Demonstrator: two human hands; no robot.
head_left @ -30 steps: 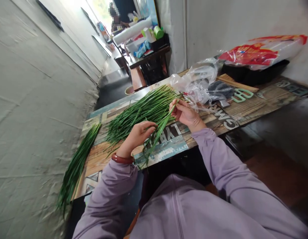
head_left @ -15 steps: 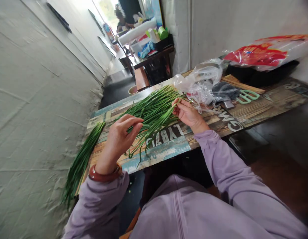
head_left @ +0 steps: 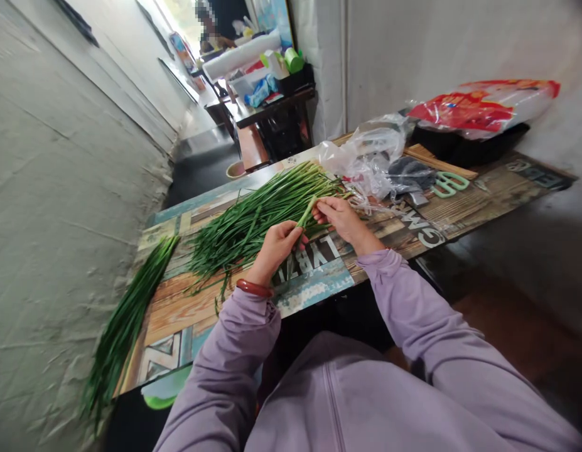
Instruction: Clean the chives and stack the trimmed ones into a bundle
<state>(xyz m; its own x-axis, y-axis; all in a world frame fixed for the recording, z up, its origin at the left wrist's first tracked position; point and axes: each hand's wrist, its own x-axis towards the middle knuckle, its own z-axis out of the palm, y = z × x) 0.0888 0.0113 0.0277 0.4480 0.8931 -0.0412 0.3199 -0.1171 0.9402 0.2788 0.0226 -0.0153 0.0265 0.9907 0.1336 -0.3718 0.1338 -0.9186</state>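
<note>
The left hand [head_left: 277,245] and the right hand [head_left: 338,216] meet over the near edge of the table [head_left: 464,207], and both grip a few green stalks [head_left: 306,212] between them. The left fingers close around the lower part, while the right fingertips pinch the upper end. The stalks stand tilted, just above the big loose pile [head_left: 246,226] of the same greens, which fans across the tabletop from the middle toward the left. A separate bunch [head_left: 125,320] lies straight along the table's left edge, well apart from the hands. A red bracelet [head_left: 254,288] sits on the left wrist, above the lilac sleeve. A crumpled clear bag [head_left: 368,157] lies just beyond the right hand, and pale green scissors [head_left: 448,183] lie further right.
</note>
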